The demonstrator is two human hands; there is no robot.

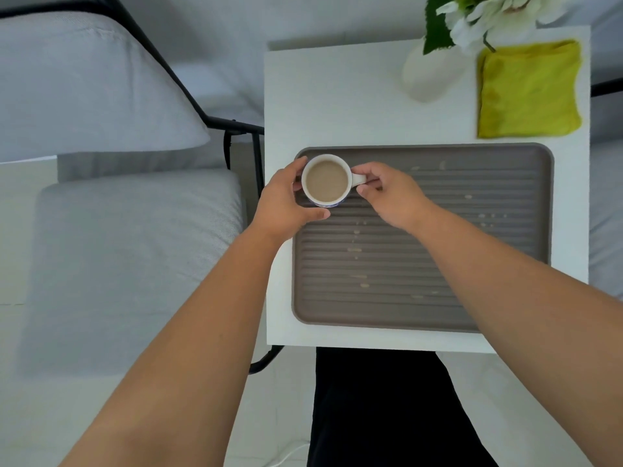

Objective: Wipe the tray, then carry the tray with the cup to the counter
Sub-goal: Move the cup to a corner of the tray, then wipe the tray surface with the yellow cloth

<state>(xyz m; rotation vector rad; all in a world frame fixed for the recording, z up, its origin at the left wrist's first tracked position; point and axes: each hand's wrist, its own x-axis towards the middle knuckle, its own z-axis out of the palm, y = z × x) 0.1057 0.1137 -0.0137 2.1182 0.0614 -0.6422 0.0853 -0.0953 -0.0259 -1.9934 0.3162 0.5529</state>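
1. On the white side table (pixel 337 106), a grey ribbed tray (pixel 505 230) lies flat and takes up most of the near half of the top.
2. At the tray's far left corner is a white cup (pixel 326 181), upright and nearly full of pale brown liquid, with its handle pointing right.
3. The left hand (pixel 286 203) curls around the cup's left side, fingers behind it and thumb in front, touching the wall.
4. The right hand (pixel 392 195) is pinched closed on the cup's handle, thumb and forefinger meeting on it.
5. Whether the cup's base rests on the tray or is just off it cannot be told from above.
6. Pale drips and specks (pixel 355 249) dot the tray's ridges, some in the middle and some toward the right edge.
7. A folded yellow cloth (pixel 529 92) lies on the table just beyond the tray's far right corner, apart from both hands.
8. A white vase (pixel 428 75) with white flowers and green leaves sits just left of the cloth.
9. A grey cushioned chair (pixel 128 257) with a black frame sits to the left of the table.
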